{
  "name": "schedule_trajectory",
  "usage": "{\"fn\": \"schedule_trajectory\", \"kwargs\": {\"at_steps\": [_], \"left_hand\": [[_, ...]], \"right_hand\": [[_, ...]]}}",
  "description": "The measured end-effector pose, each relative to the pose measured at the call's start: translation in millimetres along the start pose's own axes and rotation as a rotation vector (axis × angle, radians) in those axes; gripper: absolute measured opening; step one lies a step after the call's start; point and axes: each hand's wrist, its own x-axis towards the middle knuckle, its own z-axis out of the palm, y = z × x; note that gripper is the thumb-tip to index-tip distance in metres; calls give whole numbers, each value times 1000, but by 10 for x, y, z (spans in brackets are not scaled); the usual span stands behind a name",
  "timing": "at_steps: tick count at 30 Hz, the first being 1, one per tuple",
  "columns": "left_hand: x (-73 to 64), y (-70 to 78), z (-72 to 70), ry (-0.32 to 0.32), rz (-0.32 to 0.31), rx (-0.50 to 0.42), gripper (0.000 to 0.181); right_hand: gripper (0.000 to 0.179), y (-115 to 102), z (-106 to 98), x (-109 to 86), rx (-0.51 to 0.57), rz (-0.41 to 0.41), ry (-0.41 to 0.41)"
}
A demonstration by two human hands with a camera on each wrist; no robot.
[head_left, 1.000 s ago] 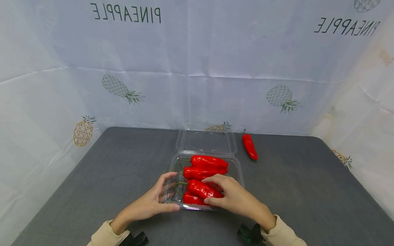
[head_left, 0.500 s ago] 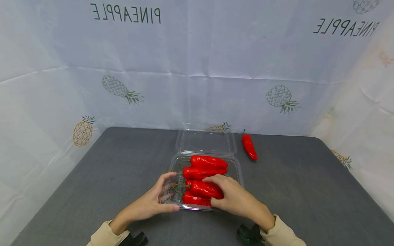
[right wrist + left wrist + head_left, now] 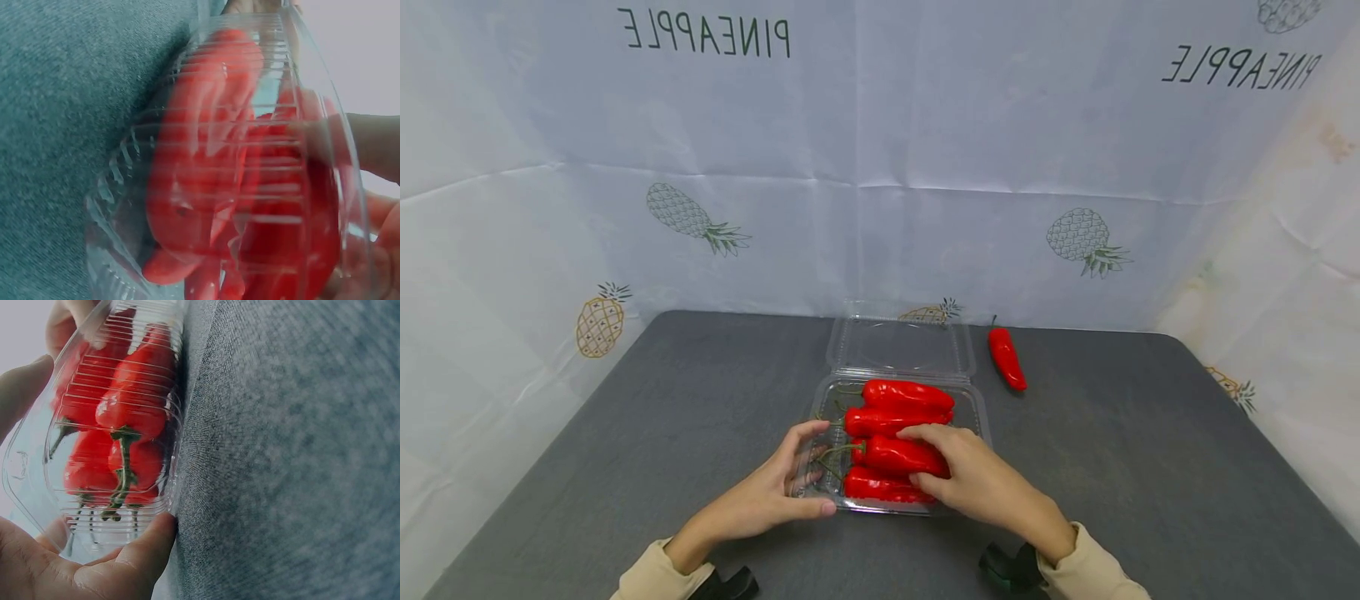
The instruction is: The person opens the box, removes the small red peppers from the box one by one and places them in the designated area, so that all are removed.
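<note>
A clear plastic clamshell container (image 3: 981, 417) lies on the table with its lid folded back. Several red peppers with green stems lie across it. My right hand (image 3: 985, 479) grips the tip half of one red pepper (image 3: 895, 456), thumb on the near side and fingers over the far side. Below it lies the nearest pepper (image 3: 876, 485). At the container's left end my left hand (image 3: 763, 492) holds the wall, thumb at the front corner. The left wrist view shows the peppers' stems (image 3: 125, 456) through the ribbed wall. In the right wrist view the peppers (image 3: 206, 144) look blurred.
One loose red pepper (image 3: 1007, 358) lies on the dark grey table (image 3: 1097, 417), right of the transparent lid (image 3: 902, 346). A white cloth (image 3: 880, 242) printed with pineapples hangs behind the table and along both sides.
The pepper in my right hand has turned straighter and moved slightly right. The right thumb has shifted right, uncovering more of the nearest pepper. My left hand stays put.
</note>
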Motion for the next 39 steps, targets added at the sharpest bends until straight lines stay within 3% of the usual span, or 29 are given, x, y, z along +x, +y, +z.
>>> {"fn": "schedule_trajectory", "kwargs": {"at_steps": [14, 39], "left_hand": [[-3, -14, -2, -7, 8, -8, 89], [0, 5, -6, -7, -5, -9, 88]], "right_hand": [[48, 23, -164, -33, 110, -6, 15], [50, 153, -480, -114, 130, 30, 192]]}}
